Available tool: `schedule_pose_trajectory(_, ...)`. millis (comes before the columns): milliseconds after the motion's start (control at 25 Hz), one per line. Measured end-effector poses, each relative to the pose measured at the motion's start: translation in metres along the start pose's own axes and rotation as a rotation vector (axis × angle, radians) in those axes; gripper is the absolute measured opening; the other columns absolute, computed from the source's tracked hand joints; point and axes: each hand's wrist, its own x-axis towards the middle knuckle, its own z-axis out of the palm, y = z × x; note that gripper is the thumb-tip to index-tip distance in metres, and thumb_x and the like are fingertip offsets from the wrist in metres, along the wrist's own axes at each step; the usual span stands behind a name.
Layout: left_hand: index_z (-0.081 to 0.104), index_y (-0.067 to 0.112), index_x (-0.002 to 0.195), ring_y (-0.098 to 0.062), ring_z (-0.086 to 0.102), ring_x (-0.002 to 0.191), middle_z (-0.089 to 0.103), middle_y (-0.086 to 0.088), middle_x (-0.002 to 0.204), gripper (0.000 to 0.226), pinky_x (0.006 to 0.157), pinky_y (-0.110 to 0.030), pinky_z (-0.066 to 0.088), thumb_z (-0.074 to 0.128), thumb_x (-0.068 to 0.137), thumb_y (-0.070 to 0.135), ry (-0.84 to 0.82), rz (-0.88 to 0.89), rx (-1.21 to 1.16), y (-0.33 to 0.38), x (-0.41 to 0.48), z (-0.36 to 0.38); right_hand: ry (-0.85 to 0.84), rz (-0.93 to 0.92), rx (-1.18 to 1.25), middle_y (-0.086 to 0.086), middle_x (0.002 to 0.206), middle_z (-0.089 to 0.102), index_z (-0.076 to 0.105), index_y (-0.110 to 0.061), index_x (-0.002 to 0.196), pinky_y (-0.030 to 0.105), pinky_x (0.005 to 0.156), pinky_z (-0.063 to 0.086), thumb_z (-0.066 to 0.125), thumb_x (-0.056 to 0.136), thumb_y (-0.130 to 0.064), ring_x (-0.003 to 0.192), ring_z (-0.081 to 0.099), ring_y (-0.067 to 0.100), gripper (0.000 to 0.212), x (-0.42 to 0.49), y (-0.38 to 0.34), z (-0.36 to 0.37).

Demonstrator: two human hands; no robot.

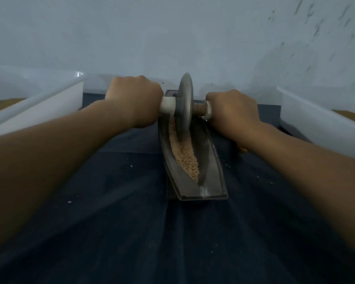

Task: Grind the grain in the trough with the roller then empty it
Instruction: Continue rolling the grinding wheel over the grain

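Observation:
A dark boat-shaped metal trough (211, 171) lies lengthwise on the dark blue cloth, with tan grain (186, 156) along its groove. The roller, a grey metal disc (184, 103) on a cross axle with white collars, stands upright in the groove toward the far end. My left hand (133, 99) grips the axle's left handle. My right hand (232, 111) grips the right handle. Both handles are hidden inside my fists. The disc's lower edge sits in the grain.
A white bin (39, 107) stands at the left and another white bin (316, 119) at the right, each showing tan contents at the frame edge. A pale wall rises just behind the trough. A few stray grains dot the dark blue cloth (131, 232).

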Motion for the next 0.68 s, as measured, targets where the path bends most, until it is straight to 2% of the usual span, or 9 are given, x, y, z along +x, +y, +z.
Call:
schedule_pose_trajectory(120, 0.060, 0.034, 0.080, -0.018, 0.041, 0.050, 0.040, 0.009, 0.061, 0.011, 0.046, -0.023, 0.028, 0.059, 0.073, 0.043, 0.162, 0.137, -0.041, -0.010, -0.052, -0.001, 0.247, -0.136, -0.074, -0.011, 0.056, 0.032, 0.045, -0.029, 0.074, 0.018, 0.046, 0.018, 0.057, 0.076, -0.032, 0.044, 0.025, 0.012, 0.012, -0.056, 0.010, -0.020)
schedule_pose_trajectory(200, 0.057, 0.037, 0.070, -0.015, 0.033, 0.041, 0.030, 0.012, 0.055, 0.015, 0.046, -0.014, 0.017, 0.053, 0.062, 0.049, 0.263, 0.174, -0.051, -0.015, -0.062, -0.004, 0.325, -0.193, -0.030, -0.016, 0.052, 0.016, 0.041, -0.031, 0.068, 0.012, 0.049, 0.012, 0.048, 0.064, -0.035, 0.044, 0.007, 0.003, 0.009, -0.073, 0.016, -0.029)
schedule_pose_trajectory(240, 0.058, 0.036, 0.070, -0.015, 0.032, 0.040, 0.029, 0.011, 0.055, 0.017, 0.046, -0.014, 0.017, 0.054, 0.062, 0.049, 0.257, 0.163, -0.030, -0.013, -0.058, -0.004, 0.289, -0.184, -0.014, -0.016, 0.051, 0.019, 0.041, -0.031, 0.067, 0.012, 0.048, 0.014, 0.050, 0.065, -0.034, 0.044, 0.010, 0.002, 0.010, -0.071, 0.016, -0.027)
schedule_pose_trajectory(320, 0.063, 0.032, 0.081, -0.018, 0.041, 0.048, 0.039, 0.007, 0.061, 0.017, 0.045, -0.022, 0.029, 0.061, 0.071, 0.047, 0.124, 0.105, -0.012, -0.007, -0.035, 0.005, 0.154, -0.091, -0.061, -0.010, 0.057, 0.037, 0.052, -0.027, 0.074, 0.020, 0.047, 0.021, 0.062, 0.078, -0.029, 0.044, 0.033, 0.013, 0.010, -0.050, 0.009, -0.015)
schedule_pose_trajectory(400, 0.066, 0.029, 0.094, -0.024, 0.056, 0.066, 0.056, 0.001, 0.077, 0.019, 0.058, -0.035, 0.047, 0.066, 0.080, 0.041, -0.060, 0.034, -0.137, -0.008, 0.002, 0.011, 0.059, 0.002, -0.098, 0.001, 0.079, 0.056, 0.063, -0.025, 0.096, 0.029, 0.056, 0.032, 0.064, 0.089, -0.025, 0.070, 0.058, 0.029, 0.007, -0.008, -0.004, -0.005)
schedule_pose_trajectory(440, 0.067, 0.027, 0.099, -0.026, 0.059, 0.073, 0.060, -0.001, 0.083, 0.020, 0.065, -0.038, 0.052, 0.068, 0.081, 0.038, -0.133, 0.012, -0.197, -0.010, 0.016, 0.012, 0.034, 0.022, -0.098, 0.007, 0.092, 0.062, 0.065, -0.022, 0.105, 0.033, 0.062, 0.035, 0.063, 0.092, -0.021, 0.083, 0.062, 0.033, 0.013, 0.011, -0.010, -0.005)
schedule_pose_trajectory(520, 0.067, 0.024, 0.103, -0.026, 0.060, 0.077, 0.061, -0.003, 0.087, 0.023, 0.069, -0.039, 0.052, 0.069, 0.081, 0.033, -0.166, -0.015, -0.231, -0.011, 0.024, 0.016, 0.037, 0.011, -0.114, 0.012, 0.104, 0.064, 0.067, -0.019, 0.110, 0.036, 0.069, 0.036, 0.062, 0.092, -0.016, 0.095, 0.063, 0.036, 0.018, 0.030, -0.017, -0.010)
schedule_pose_trajectory(600, 0.065, 0.030, 0.100, -0.024, 0.058, 0.072, 0.060, -0.001, 0.084, 0.021, 0.064, -0.036, 0.047, 0.068, 0.080, 0.034, -0.149, 0.001, -0.198, -0.010, 0.005, 0.014, 0.029, -0.036, -0.104, 0.011, 0.099, 0.064, 0.065, -0.021, 0.103, 0.035, 0.065, 0.036, 0.063, 0.090, -0.021, 0.090, 0.063, 0.036, 0.013, 0.013, -0.014, -0.017)
schedule_pose_trajectory(680, 0.060, 0.038, 0.088, -0.016, 0.050, 0.058, 0.053, 0.007, 0.070, 0.017, 0.054, -0.028, 0.039, 0.064, 0.072, 0.040, -0.042, 0.103, -0.155, -0.016, -0.026, 0.010, 0.058, -0.099, -0.072, 0.002, 0.078, 0.057, 0.056, -0.027, 0.087, 0.029, 0.054, 0.033, 0.066, 0.085, -0.028, 0.068, 0.056, 0.029, 0.011, -0.025, 0.001, -0.017)
